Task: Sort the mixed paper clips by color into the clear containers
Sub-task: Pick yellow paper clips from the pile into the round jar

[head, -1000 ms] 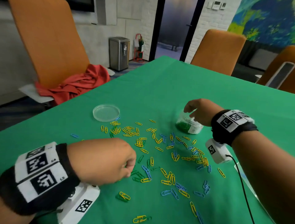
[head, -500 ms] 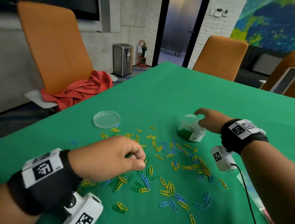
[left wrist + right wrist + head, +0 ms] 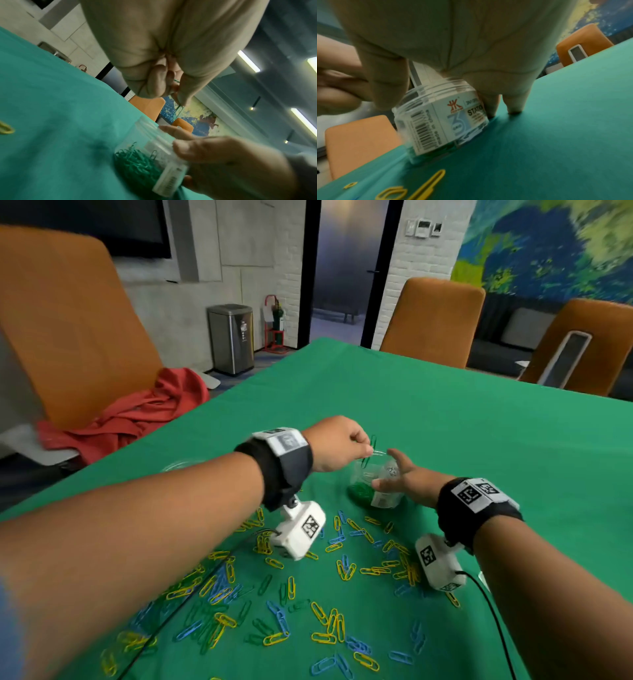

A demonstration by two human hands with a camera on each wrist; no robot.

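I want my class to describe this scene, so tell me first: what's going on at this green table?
A person is sorting paper clips by color. The left hand pinches a green clip over the mouth of a clear jar, which already holds green clips. The right hand steadies that jar, tilted, on the green table. Yellow, blue and green clips lie scattered nearer the person, unsorted.
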